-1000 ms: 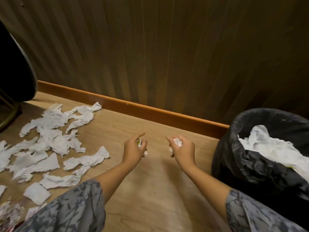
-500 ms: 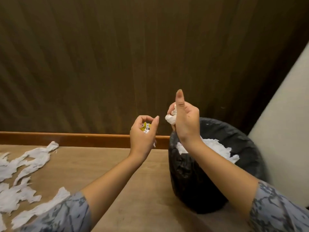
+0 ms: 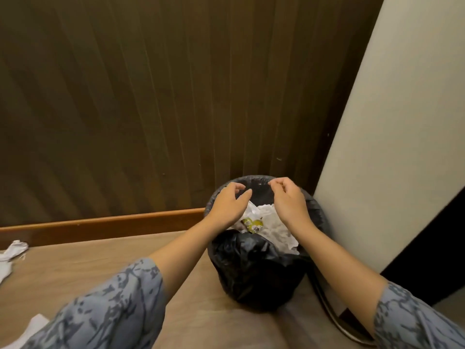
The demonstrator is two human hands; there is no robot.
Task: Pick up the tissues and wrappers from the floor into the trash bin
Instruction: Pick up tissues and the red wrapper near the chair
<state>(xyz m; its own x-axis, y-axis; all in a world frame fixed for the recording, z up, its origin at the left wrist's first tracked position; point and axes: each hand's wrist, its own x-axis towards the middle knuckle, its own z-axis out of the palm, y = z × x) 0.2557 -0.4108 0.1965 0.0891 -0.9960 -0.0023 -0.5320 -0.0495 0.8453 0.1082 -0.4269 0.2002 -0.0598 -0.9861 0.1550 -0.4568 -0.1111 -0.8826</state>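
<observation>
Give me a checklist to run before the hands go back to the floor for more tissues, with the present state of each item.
1. Left hand empty: ok, its fingers are spread over the bin and hold nothing.
2. Right hand empty: ok, its fingers hang loosely curled with nothing seen in them.
3. Dropped litter inside the trash bin: ok, a yellow-green wrapper lies on the white tissues in it.
4. Nothing draped over the rim: ok on the visible part.
5. Room left in the bin: cannot tell, though the pile sits high.
6. Floor cleared: not ok, tissues on the floor remain at the left edge.
</observation>
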